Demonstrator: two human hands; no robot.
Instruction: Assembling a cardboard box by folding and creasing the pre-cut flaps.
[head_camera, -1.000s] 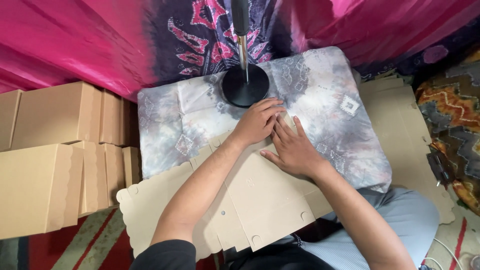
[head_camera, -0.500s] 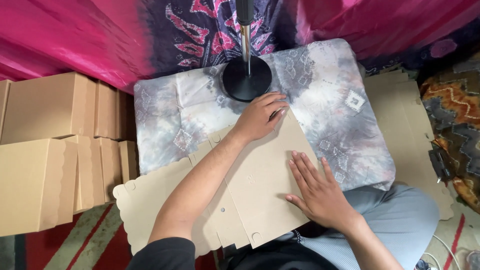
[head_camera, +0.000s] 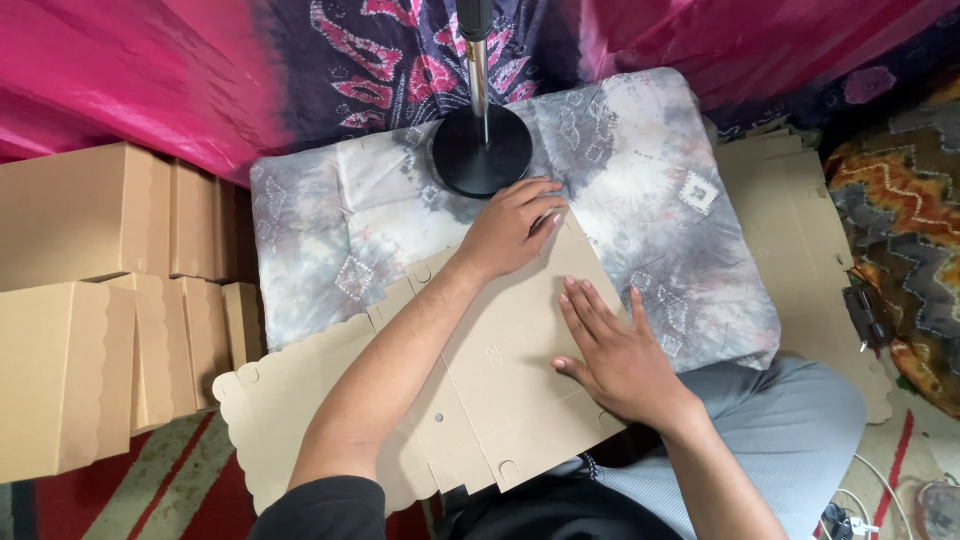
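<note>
A flat die-cut brown cardboard sheet (head_camera: 500, 370) with scalloped edges lies across my lap and a grey patterned cushion (head_camera: 650, 200). My left hand (head_camera: 515, 228) presses down on the sheet's far corner, fingers together, close to a black round stand base (head_camera: 481, 150). My right hand (head_camera: 615, 350) lies flat on the near right part of the sheet, fingers spread. Neither hand grips anything.
Folded brown cardboard boxes (head_camera: 90, 300) are stacked at the left. More flat cardboard sheets (head_camera: 800, 240) lie right of the cushion. A metal pole (head_camera: 478, 60) rises from the stand base. Pink and purple cloth (head_camera: 200, 70) hangs behind. A white cable (head_camera: 880, 490) lies at lower right.
My right hand has slid from the sheet's far corner beside the left hand toward me along the sheet. The left hand has stayed at the far corner.
</note>
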